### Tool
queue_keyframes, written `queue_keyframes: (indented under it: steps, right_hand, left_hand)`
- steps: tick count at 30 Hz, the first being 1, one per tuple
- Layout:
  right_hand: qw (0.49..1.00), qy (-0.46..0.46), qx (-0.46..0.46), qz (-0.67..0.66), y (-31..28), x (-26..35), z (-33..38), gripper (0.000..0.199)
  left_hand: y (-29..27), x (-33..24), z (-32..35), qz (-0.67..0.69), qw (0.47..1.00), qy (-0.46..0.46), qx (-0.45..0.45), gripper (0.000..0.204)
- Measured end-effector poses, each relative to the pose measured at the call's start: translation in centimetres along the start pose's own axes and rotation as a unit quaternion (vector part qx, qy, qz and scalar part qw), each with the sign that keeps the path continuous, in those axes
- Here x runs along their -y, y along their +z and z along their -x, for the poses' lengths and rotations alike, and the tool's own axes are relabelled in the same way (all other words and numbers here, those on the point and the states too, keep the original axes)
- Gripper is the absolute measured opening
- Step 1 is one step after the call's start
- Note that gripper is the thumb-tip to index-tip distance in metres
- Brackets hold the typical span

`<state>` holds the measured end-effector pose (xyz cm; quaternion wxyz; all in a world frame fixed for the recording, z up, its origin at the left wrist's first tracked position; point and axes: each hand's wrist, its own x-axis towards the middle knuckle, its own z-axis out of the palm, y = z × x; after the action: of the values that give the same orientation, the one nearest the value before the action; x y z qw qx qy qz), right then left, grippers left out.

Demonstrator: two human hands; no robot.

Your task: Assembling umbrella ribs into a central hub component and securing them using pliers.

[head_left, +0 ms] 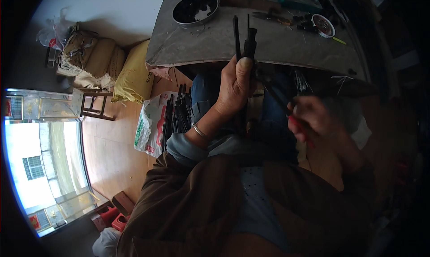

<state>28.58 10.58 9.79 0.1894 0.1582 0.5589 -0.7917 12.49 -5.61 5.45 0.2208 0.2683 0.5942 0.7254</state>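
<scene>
While the left hand (235,84) clasps slim black rods (237,37), the blurred right hand (314,113), nearer, grasps a red-handled tool (296,123).

A dull brown long-sleeved jacket (188,190) is worn open, spread from seven round to four o'clock. At five o'clock, between its front edges, a blue-grey cloth top (257,207) is exposed, scattered with small dark specks. At eight o'clock, a thick grey-blue cloth cuff (184,147) is seen folded back. Beyond it, below the bare left hand (235,84), a smooth, rounded silver-coloured bangle (199,130) is worn. Near eleven o'clock, dark blue trousers (205,90) are partly shown.
</scene>
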Motion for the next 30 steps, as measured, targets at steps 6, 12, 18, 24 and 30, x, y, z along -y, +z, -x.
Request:
queue_keyframes:
  steps: [6, 12, 18, 24, 30]
  right_hand:
    - [0.959, -0.034, 0.018, 0.282, -0.8, -0.6, -1.3, 0.036]
    - [0.997, -0.029, -0.029, 0.072, 0.0, -0.1, -0.2, 0.023]
    - [0.967, 0.065, 0.214, -0.125, -1.3, -2.3, -1.1, 0.025]
    - [0.965, -0.142, -0.036, 0.216, -0.8, -0.5, -0.3, 0.036]
    - [0.918, -0.012, 0.251, -0.307, -1.1, -4.1, -0.7, 0.036]
  left_hand:
    - [0.0, -0.4, 0.1, -0.032, 0.999, -0.002, -0.030, 0.056]
    - [-0.1, -0.6, 0.1, -0.010, 0.999, -0.022, -0.027, 0.054]
    - [0.5, -0.2, 0.1, 0.018, 1.000, -0.006, 0.010, 0.053]
    - [-0.2, -1.4, 0.3, 0.036, 0.999, -0.036, 0.009, 0.044]
    - [0.6, -1.3, 0.1, 0.047, 0.999, -0.017, 0.014, 0.046]
